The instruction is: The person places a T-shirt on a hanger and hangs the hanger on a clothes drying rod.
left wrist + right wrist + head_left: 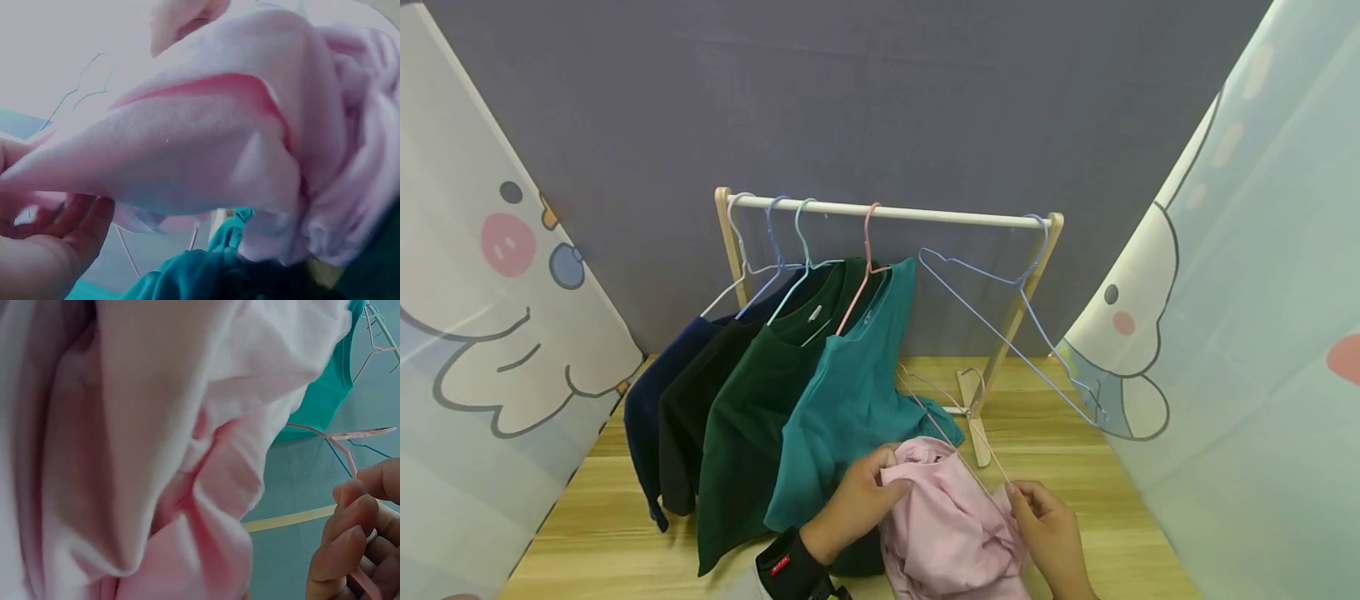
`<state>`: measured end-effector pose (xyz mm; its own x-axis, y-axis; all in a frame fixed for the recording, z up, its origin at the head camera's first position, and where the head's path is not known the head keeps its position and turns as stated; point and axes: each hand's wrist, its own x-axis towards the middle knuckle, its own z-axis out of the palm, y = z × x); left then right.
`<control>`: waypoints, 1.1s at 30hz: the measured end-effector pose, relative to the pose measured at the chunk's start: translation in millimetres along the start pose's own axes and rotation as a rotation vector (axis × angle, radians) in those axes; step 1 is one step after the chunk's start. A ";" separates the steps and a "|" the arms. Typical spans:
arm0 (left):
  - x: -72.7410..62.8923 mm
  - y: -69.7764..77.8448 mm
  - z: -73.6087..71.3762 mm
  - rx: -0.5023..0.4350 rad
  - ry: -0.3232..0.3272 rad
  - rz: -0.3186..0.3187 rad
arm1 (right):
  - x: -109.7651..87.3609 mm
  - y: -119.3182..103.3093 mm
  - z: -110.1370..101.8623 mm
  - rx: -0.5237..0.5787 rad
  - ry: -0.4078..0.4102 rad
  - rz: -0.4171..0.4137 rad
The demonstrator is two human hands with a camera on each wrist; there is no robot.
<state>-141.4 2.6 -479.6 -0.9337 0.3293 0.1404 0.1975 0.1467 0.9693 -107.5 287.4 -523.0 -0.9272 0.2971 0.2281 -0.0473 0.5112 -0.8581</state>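
Observation:
In the head view a pink shirt (951,521) lies bunched low in the middle, with its neckline toward the rack. My left hand (861,500) pinches the cloth at the neckline's left side. A thin pink hanger (992,452) slants across the shirt, its hook pointing up and away from me. My right hand (1048,529) pinches the hanger's right arm beside the cloth. From the right wrist, fingers (340,553) curl round the pink hanger (344,449). The left wrist view has the shirt (187,147) stretched out from the thumb and fingers.
A rack with a white rail (947,216) stands behind. Several dark and green garments and a teal top (842,408) hang on its left side. A bare blue hanger (985,333) hangs at the right end. Printed curtains (1262,333) flank the wooden table (1120,533).

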 end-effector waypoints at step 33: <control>20.1 95.2 -79.3 0.222 0.125 0.246 | 4.8 -14.7 -23.4 0.090 -0.041 0.056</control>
<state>-165.0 -50.8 -368.6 -0.8769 0.2651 0.4010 0.4681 0.2811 0.8378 -102.5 300.2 -498.6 -0.9436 0.2893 0.1612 -0.0264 0.4196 -0.9073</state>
